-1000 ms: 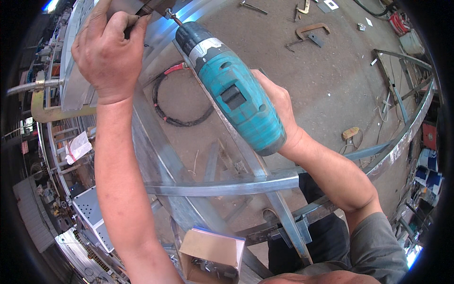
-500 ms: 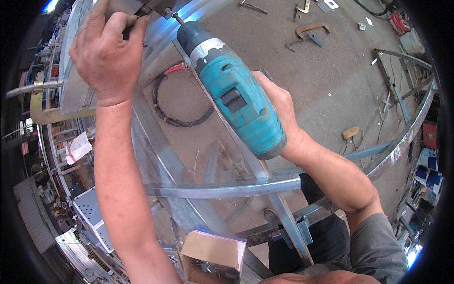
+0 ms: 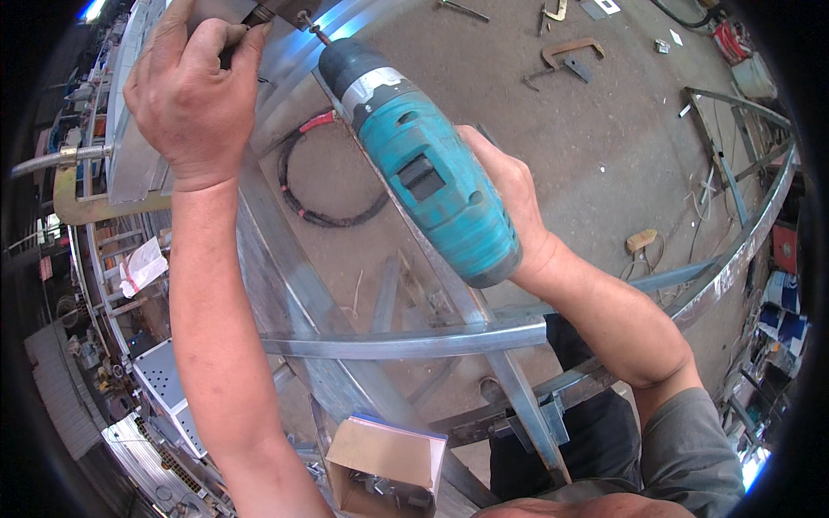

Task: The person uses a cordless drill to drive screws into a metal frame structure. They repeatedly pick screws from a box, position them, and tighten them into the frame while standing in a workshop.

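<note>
My right hand is wrapped round the hidden handle of a teal cordless drill with a black and silver chuck. From the chuck a bit points up and left, a small metal screw head or fastener showing at its end beside bright grey metal. Left of the drill, my left hand is closed, thumb and forefinger pinched against a small dark cylindrical piece at the edge of a metal panel. What lies between those fingers is mostly hidden.
Steel tubes form a frame below the drill. An open cardboard box of small metal parts sits near me. A yellowish clamp grips the panel at left. On the floor lie a coiled black cable, a rusty clamp and a brush.
Both hands and the drill sit very slightly further left in the picture, along with part of the scene. Each hand keeps its hold.
</note>
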`<state>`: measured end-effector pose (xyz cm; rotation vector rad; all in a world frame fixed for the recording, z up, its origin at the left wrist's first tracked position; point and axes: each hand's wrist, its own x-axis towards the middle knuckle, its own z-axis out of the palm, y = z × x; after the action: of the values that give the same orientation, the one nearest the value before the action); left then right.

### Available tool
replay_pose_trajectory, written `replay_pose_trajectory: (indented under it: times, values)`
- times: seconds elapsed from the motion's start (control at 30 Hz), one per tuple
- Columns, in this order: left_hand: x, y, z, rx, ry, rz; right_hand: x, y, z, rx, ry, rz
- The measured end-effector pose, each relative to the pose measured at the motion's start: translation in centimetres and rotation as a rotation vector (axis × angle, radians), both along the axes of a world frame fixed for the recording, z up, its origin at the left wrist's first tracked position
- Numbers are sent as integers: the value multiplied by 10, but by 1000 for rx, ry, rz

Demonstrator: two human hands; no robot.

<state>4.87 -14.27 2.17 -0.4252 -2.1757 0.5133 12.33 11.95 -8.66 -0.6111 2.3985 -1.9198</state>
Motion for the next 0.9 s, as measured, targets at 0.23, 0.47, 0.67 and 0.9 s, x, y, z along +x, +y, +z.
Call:
replay_pose_trajectory:
  times: [0.23,0.47,0.67,0.9]
  values:
    - [-1,-1,1,29,-19,-28,-1,0,0,-2,-9,22]
    - [-1,-3,1,1,11,-25,-1,1,2,23,-1,12]
    - [1,22,1,77,38,-33,0,1,3,5,-1,9]
    - [4,34,-2,258,21,-51,0,1,3,2,-20,16]
